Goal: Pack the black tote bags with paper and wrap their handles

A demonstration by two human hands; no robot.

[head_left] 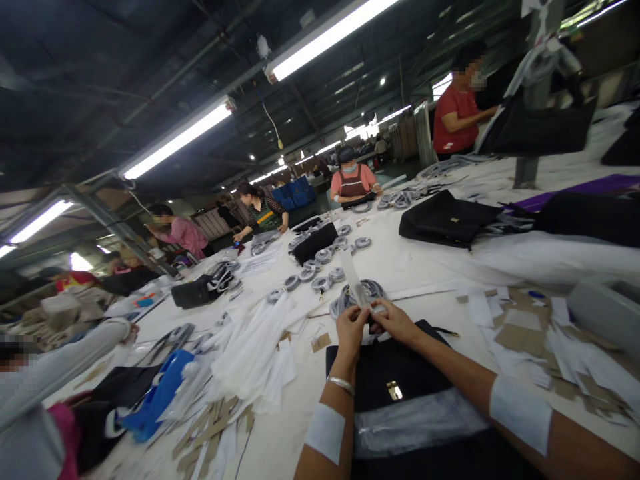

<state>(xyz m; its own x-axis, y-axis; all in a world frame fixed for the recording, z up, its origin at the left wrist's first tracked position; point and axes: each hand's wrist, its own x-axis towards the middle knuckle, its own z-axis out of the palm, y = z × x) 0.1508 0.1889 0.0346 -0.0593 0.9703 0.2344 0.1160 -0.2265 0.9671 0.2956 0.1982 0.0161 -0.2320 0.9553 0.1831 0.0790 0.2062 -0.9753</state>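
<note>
My left hand (353, 327) and my right hand (396, 323) meet above the back edge of a black handbag (420, 367). Both are closed, fingertips pinching the lower end of a translucent white strip (354, 279) that stands up and tilts left. A small dark part between my fingers is mostly hidden. The bag lies in front of me, a gold clasp (395, 391) on its flap and clear plastic film (420, 421) across it below. Just behind my hands lies a coiled grey strap (373, 289), partly covered by the strip.
Wrapped coiled straps (321, 285) are scattered over the white table (425, 277). White sheets (255, 353) and a blue object (159, 393) lie left, cardboard and paper scraps (525, 330) right. Another black bag (445, 217) stands farther back. Several people work around; a grey sleeve (65, 363) reaches in at left.
</note>
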